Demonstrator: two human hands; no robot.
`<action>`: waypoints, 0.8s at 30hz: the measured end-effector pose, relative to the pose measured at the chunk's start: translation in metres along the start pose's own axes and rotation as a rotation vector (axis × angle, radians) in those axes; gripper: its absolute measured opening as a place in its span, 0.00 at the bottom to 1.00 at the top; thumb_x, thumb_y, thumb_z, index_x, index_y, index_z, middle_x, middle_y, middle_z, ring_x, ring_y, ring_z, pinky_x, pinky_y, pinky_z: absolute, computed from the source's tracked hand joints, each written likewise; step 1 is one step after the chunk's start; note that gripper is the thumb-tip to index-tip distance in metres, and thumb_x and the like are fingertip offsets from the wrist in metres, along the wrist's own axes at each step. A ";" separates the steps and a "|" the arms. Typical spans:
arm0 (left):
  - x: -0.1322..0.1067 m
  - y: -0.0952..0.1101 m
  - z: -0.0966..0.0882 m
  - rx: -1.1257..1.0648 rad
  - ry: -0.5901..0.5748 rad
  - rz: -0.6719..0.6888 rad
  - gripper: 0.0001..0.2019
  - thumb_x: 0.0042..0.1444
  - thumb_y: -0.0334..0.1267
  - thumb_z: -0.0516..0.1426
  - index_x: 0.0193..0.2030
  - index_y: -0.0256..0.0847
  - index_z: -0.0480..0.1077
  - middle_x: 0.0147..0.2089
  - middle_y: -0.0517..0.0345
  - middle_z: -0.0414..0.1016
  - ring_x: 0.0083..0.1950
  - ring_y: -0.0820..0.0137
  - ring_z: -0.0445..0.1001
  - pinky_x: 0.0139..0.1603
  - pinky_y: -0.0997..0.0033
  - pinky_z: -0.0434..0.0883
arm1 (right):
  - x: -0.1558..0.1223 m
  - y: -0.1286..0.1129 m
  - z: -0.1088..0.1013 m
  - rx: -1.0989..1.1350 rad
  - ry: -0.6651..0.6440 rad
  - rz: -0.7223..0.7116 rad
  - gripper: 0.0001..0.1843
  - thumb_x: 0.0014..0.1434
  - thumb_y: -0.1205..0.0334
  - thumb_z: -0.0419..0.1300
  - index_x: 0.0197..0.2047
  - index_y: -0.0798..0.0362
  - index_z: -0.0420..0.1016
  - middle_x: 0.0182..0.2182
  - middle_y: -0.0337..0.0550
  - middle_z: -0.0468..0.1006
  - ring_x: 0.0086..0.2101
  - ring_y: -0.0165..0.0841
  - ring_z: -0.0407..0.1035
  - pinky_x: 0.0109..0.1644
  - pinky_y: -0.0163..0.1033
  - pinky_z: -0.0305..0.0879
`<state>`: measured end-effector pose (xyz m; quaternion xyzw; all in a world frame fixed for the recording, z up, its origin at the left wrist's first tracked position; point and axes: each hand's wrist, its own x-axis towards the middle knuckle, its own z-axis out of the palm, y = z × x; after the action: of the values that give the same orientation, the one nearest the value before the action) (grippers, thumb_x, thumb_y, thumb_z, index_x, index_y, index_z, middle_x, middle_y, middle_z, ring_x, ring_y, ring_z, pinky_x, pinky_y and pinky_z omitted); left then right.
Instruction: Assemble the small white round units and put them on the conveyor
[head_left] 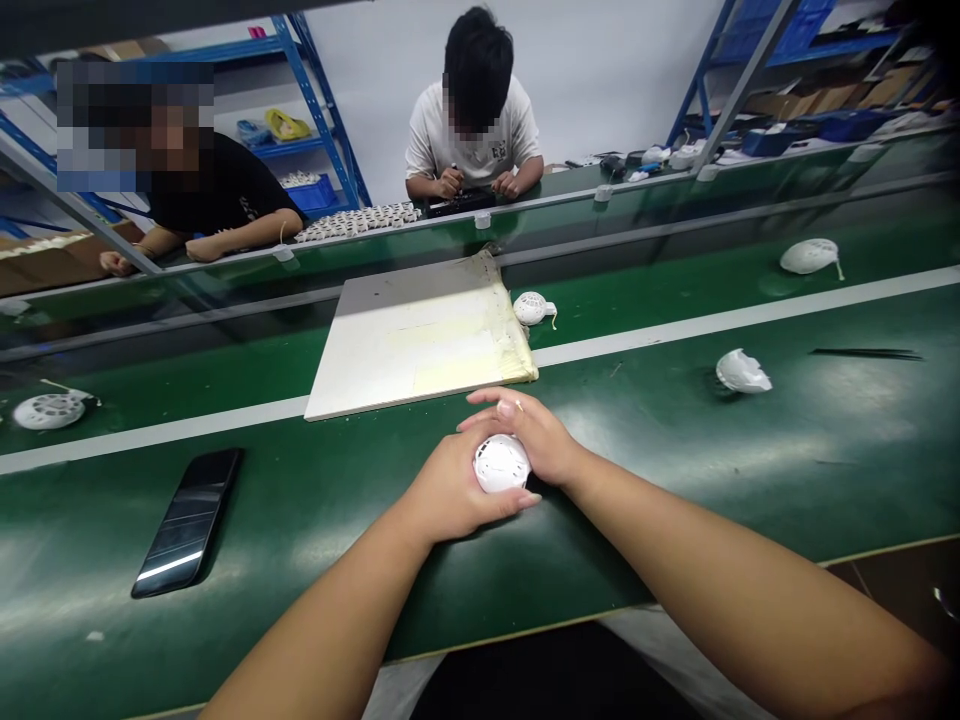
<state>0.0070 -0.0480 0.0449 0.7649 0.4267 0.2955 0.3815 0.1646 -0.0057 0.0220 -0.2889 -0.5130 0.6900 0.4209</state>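
– At six o'clock, head view: white dome (501,464) over green bench (652,420). Hands?

– Left hand (450,482) grasps it, thumb along the near edge; right hand (544,440) cups its two o'clock side, also gripping.

– Nearby?

– Dark phone (187,522) at eight o'clock; jagged white shell (741,371) at three; pale board (405,335) just beyond the hands, toward eleven.

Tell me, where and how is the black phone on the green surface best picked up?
Probably grip the phone by its two long edges, near the middle, from above: it lies flat, glossy face up, and nothing shows against either edge. The left hand is nearer, but is wrapped around a round white part.
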 end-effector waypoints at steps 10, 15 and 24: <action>-0.007 0.013 0.008 0.125 0.015 0.033 0.28 0.54 0.52 0.62 0.59 0.41 0.66 0.53 0.50 0.76 0.51 0.56 0.75 0.50 0.57 0.72 | -0.009 -0.011 0.006 0.028 0.011 0.039 0.30 0.54 0.40 0.67 0.51 0.52 0.71 0.36 0.47 0.83 0.33 0.35 0.77 0.36 0.37 0.72; -0.011 0.022 0.011 0.104 0.017 0.014 0.28 0.55 0.51 0.60 0.59 0.41 0.65 0.54 0.48 0.75 0.51 0.57 0.75 0.50 0.58 0.73 | -0.015 -0.018 0.009 -0.001 0.044 0.045 0.31 0.53 0.36 0.67 0.48 0.53 0.71 0.34 0.47 0.82 0.31 0.36 0.76 0.33 0.37 0.71; 0.001 -0.005 0.007 -0.201 0.190 0.098 0.30 0.50 0.51 0.66 0.55 0.43 0.61 0.58 0.47 0.69 0.55 0.58 0.71 0.55 0.59 0.69 | 0.003 -0.013 0.000 -0.022 0.220 -0.184 0.44 0.58 0.22 0.36 0.53 0.51 0.67 0.36 0.47 0.78 0.35 0.38 0.75 0.40 0.43 0.72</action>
<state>0.0103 -0.0480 0.0368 0.7112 0.3913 0.4263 0.3992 0.1664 -0.0013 0.0351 -0.3192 -0.4954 0.6072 0.5329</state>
